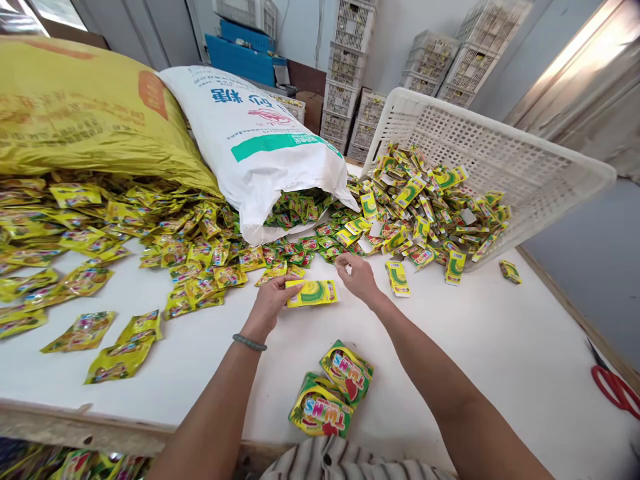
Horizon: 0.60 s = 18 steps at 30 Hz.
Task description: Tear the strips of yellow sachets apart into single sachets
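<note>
My left hand (pixel 270 305) is closed on a small yellow carton (pixel 316 293) with a green curved print, held level above the white table. Just past the carton's right end is my right hand (pixel 358 275), its thumb and fingers pinched together; whatever they hold, if anything, is too small to make out. Small green sachets (pixel 300 250) lie in a heap right behind both hands. Nearer my body, filled TWINS boxes (pixel 320 408) lie together on the table. A single yellow carton (pixel 397 278) rests to the right of my right hand.
A tipped white basket (pixel 545 147) spills many cartons (pixel 425 207) at the right. A white sack (pixel 270 127) opens onto the green sachets. At left, a yellow sack (pixel 90 107) lies behind yellow sachets (pixel 190 267). Red-handled scissors (pixel 615 390) lie at the right edge.
</note>
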Motion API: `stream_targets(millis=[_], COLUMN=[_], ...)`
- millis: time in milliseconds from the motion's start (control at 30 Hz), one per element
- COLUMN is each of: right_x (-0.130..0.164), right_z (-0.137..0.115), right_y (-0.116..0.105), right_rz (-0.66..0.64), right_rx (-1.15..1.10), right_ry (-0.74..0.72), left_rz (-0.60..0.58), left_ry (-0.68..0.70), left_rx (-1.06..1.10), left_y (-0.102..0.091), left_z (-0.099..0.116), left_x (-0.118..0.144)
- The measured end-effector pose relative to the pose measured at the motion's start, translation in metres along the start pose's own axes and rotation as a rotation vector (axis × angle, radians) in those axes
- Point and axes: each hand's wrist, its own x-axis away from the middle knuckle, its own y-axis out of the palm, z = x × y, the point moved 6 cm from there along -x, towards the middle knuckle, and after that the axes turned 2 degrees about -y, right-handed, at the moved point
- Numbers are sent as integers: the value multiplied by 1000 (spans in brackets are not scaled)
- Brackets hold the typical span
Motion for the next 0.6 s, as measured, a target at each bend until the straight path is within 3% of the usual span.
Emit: stream_targets(millis=[167,300,367,433,533,600], right_x=[-18,-4,9,21,38,47], right_z=[37,40,42,46,47,47], right_y=[15,11,4,1,6,11], right_rz=[-25,69,142,200,197,189], right_rx=[135,88,-90,-413,-867,-996], right_ry=[89,148,231,333,459,525], left_rz=[112,250,290,209,61,40], left_ry=[91,197,348,451,455,474], left_rx=[-257,-742,-1018,-1208,-1323,-1290], left_y=[-26,-27,-14,2,14,14], left_z=[-1,10,19,20,14,14], left_x=[0,13,22,27,28,29])
